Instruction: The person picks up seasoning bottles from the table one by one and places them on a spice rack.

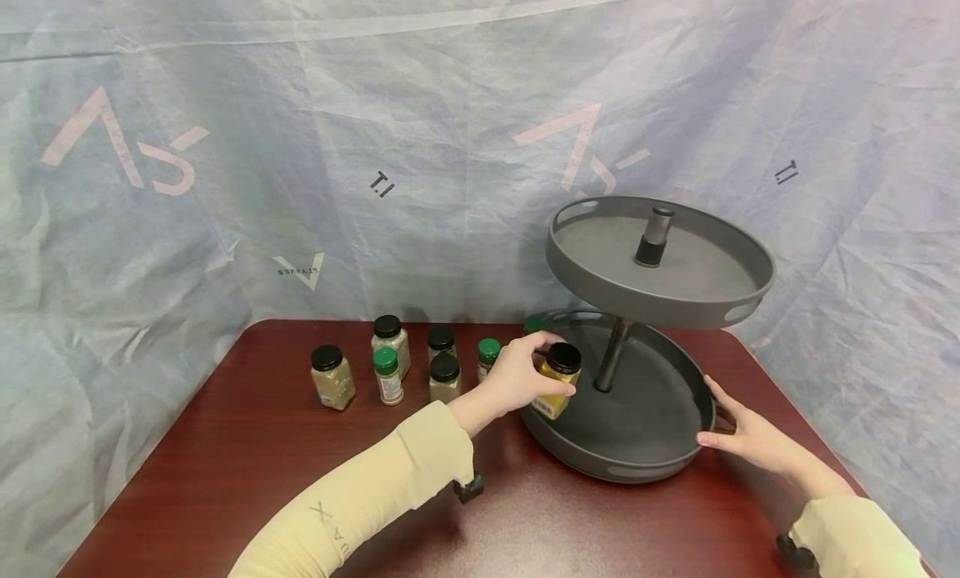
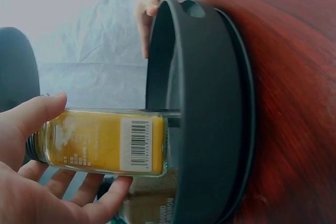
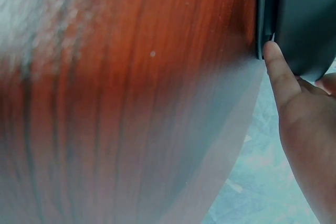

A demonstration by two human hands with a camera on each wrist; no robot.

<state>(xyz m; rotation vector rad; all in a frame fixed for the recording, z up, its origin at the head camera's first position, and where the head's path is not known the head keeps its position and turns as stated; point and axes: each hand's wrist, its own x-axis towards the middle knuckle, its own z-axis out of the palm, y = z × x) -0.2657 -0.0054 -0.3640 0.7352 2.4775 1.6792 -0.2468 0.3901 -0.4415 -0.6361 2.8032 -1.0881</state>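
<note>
My left hand grips a glass spice jar of yellow powder with a black lid, tilted over the left rim of a grey two-tier turntable. In the left wrist view the thumb lies on one side of the yellow jar and the fingers on the other. Against the right side of the lower tier, my right hand rests with fingers spread; in the right wrist view one fingertip touches near the tray's base. A ground cinnamon jar stands in the lower tier, partly hidden behind the yellow one.
Several spice jars stand left of the turntable, including a black-lidded jar and a green-lidded bottle. Another green lid shows behind my left hand. The upper tier overhangs the lower one. A printed cloth hangs behind the table.
</note>
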